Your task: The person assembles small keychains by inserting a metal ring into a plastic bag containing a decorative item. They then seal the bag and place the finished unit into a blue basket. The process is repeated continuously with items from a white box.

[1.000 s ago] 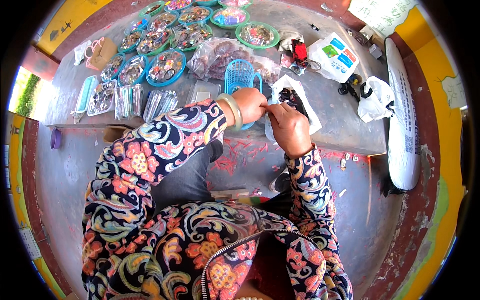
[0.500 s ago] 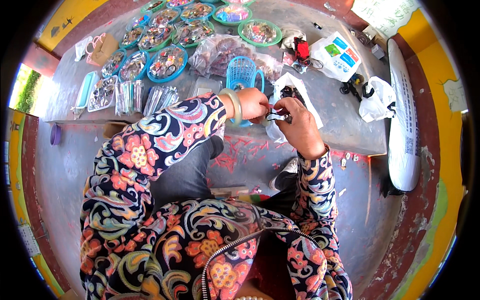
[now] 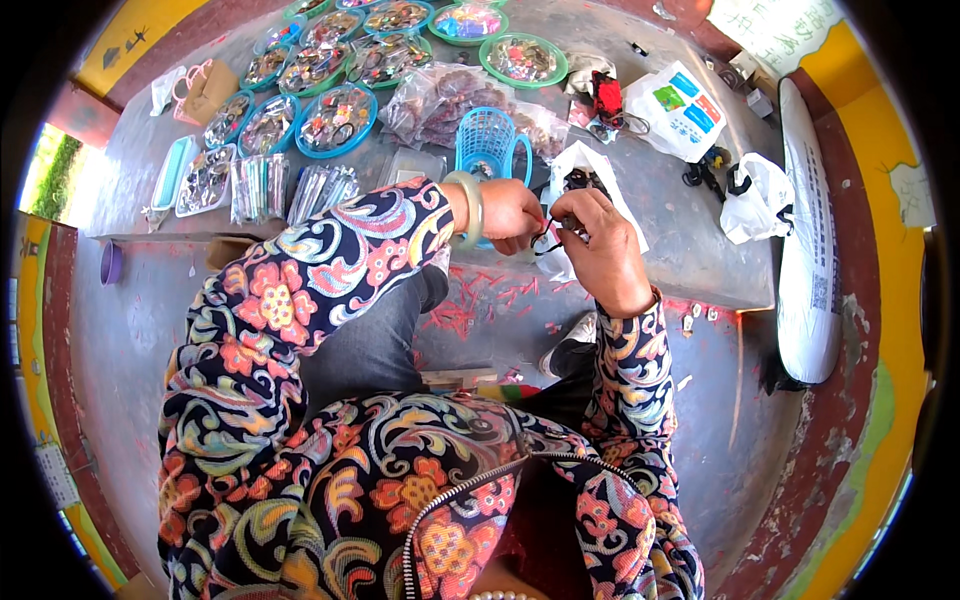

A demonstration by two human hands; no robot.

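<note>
In front of me, above the raised ledge's near edge, my two hands work close together. A thin black loop, like a hair tie [image 3: 546, 241], stretches between their fingertips. My left hand [image 3: 508, 212], with a pale bangle [image 3: 475, 210] at the wrist, is closed in a pinch at the loop's left side. Thumb and forefinger of my right hand [image 3: 608, 252] pinch its other side. Finer detail is hidden by the fingers. Just behind the right hand stands an open white plastic bag [image 3: 628, 222] with dark items inside. A blue plastic basket [image 3: 484, 135] sits beyond my left hand.
Round trays of small trinkets [image 3: 336, 122] crowd the ledge's far left. Nearer lie packs of pens [image 3: 258, 190]. Clear bags of brownish items [image 3: 440, 105] fill the middle. White bags [image 3: 675, 110] stand right, beside a long silvery package [image 3: 808, 240]. Red scraps [image 3: 470, 312] litter the floor.
My fingertips have drawn slightly apart, and more of the black loop shows between them. The right hand's fingers have shifted their pinch a little. Everything else has stayed in place.
</note>
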